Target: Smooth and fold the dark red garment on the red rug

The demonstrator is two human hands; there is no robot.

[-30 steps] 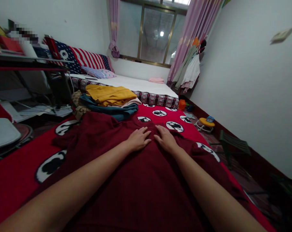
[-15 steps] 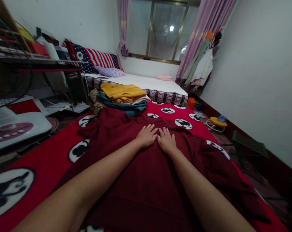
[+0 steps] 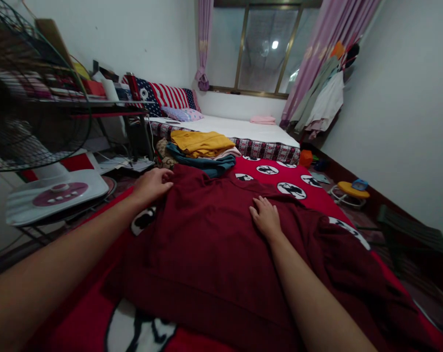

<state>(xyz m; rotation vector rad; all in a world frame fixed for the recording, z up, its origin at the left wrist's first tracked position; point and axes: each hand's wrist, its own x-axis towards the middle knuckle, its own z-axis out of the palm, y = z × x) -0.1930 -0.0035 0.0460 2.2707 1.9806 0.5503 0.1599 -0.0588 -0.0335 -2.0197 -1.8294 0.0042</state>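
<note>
A dark red long-sleeved top (image 3: 221,244) lies spread over a red blanket (image 3: 256,337) with black-and-white round figures. My left hand (image 3: 153,185) is at the top's left shoulder edge, its fingers loosely bent and the thumb apart from them; I see no cloth pinched between them. On the right side of the chest, my right hand (image 3: 267,217) rests palm down, fingers spread over the fabric. Just beyond the top's collar sits a pile of folded clothes, with a mustard-yellow garment (image 3: 201,143) over a teal one (image 3: 206,164).
A fan (image 3: 65,190) stands at the left, close to my left arm, beside a cluttered desk (image 3: 115,102). Behind the clothes is a white-covered bed (image 3: 228,127). Along the right wall are a yellow stool (image 3: 353,189) and a dark folding stool (image 3: 408,230).
My left hand has moved from the middle of the chest out to the left shoulder edge. My right hand stays on the chest. The view has turned slightly left.
</note>
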